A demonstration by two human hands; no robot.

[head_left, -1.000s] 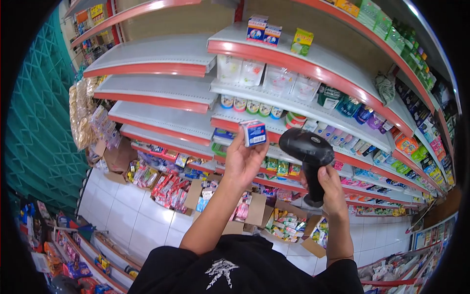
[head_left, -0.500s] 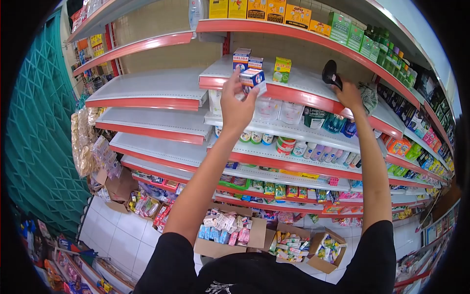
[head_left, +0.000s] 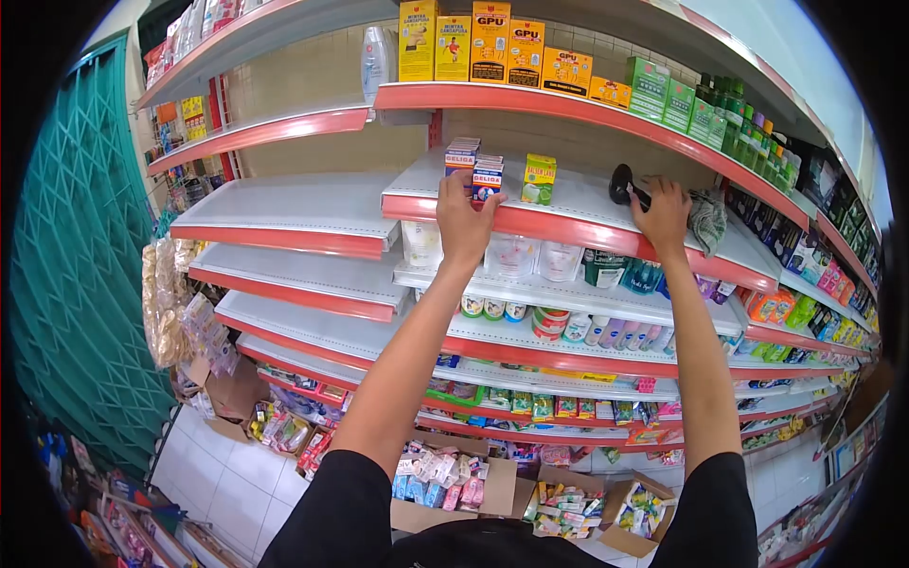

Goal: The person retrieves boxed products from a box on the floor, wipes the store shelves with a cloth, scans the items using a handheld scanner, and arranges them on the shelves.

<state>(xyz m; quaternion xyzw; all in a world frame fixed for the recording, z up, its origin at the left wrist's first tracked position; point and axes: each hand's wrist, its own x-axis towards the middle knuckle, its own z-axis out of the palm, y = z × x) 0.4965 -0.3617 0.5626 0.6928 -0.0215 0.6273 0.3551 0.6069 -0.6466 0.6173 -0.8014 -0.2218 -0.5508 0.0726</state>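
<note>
My left hand [head_left: 464,220] has its fingers around a small blue-and-white Geliga box [head_left: 487,180] at the front edge of a shelf [head_left: 592,204]. Behind that box stand other Geliga boxes [head_left: 461,154], and a yellow-green balsem box [head_left: 539,180] stands to their right. On the same shelf lies a black handheld scanner [head_left: 627,186]. My right hand [head_left: 663,213] is at the scanner's handle, with its fingers partly bent over it. A checked cloth [head_left: 707,220] lies just right of my right hand.
The shelf above holds yellow and orange boxes [head_left: 490,43], green boxes [head_left: 648,87] and bottles. Lower shelves carry tubs [head_left: 549,323] and packets. Open cartons [head_left: 497,488] of small goods stand on the tiled floor [head_left: 248,466]. A green folding gate [head_left: 80,256] is at left.
The Geliga box has gone from in front of my body up to the shelf, beside the others. My right hand has carried the scanner up and right onto the shelf. The view has tilted upward.
</note>
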